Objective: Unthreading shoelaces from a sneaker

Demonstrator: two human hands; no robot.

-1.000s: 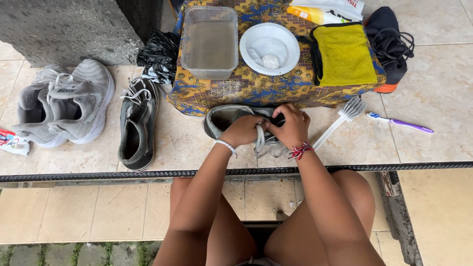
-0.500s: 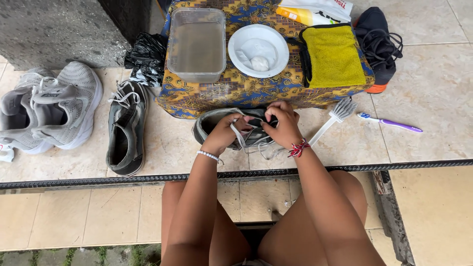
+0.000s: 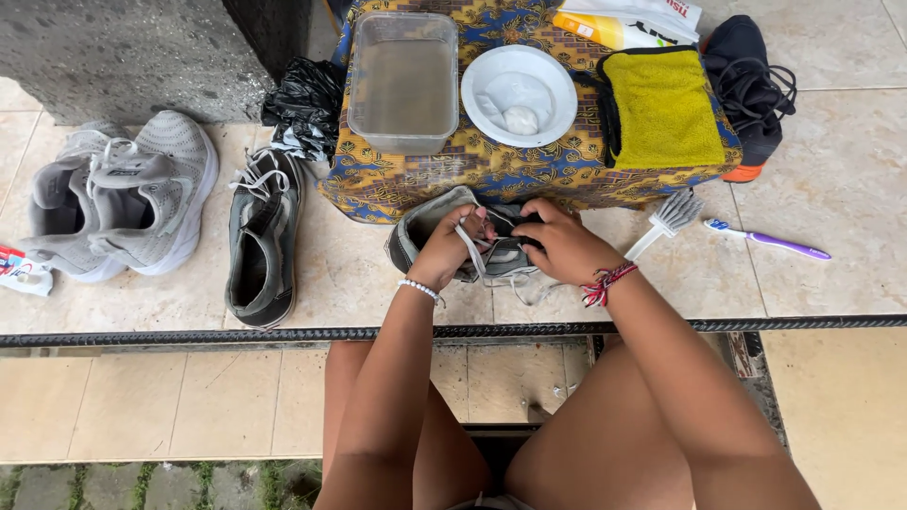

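A dark grey sneaker (image 3: 427, 227) lies on its side on the tiled ledge in front of me. My left hand (image 3: 457, 247) pinches its white lace (image 3: 470, 247) near the eyelets. My right hand (image 3: 561, 244), with a red thread bracelet at the wrist, rests on the shoe's tongue and grips it. Loose lace ends trail on the tile below the shoe. Its matching dark grey sneaker (image 3: 263, 247) stands upright to the left.
A batik-covered low table (image 3: 491, 170) carries a clear tub of water (image 3: 402, 79), a white bowl (image 3: 522, 94) and a yellow cloth (image 3: 664, 106). A white brush (image 3: 667, 217) and purple toothbrush (image 3: 767, 239) lie at right. Light grey sneakers (image 3: 118, 194) sit far left.
My left hand has shifted from covering the shoe to pulling a strand of lace upward. The view has drifted slightly, so everything sits a bit lower and to the left.
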